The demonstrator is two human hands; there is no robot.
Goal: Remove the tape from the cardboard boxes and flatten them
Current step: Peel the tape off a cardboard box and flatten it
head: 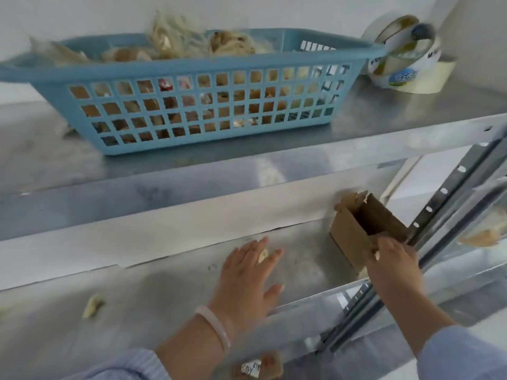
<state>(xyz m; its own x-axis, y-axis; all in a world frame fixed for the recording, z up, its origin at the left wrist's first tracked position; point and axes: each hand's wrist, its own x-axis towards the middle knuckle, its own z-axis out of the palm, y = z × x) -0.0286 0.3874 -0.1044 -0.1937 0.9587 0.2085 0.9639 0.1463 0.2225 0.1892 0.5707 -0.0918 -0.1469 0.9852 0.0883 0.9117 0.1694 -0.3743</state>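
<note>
Basket (192,67) holds crumpled scraps (175,41); right hand (392,257) grips box (348,235).

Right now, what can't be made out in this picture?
Head view:
Contents of the pale blue plastic lattice basket: blurred, screened by its wall.
Tape on the small open brown cardboard box: right hand covers its near corner.
Print on the white label, bottom edge: tiny, blurred.

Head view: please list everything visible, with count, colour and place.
shelves: two, grey metal, upper shelf over lower shelf
basket: one, light blue, upper shelf
tape scraps: many, beige, in basket
tape rolls: several, white and beige, upper shelf, right
cardboard box: one, brown, lower shelf, right
loose scraps: two, pale, lower shelf
cardboard piece: one, brown, bottom edge
bracelet: one, pale pink, left wrist
left hand: spread over lower shelf
right hand: grips box edge
</note>
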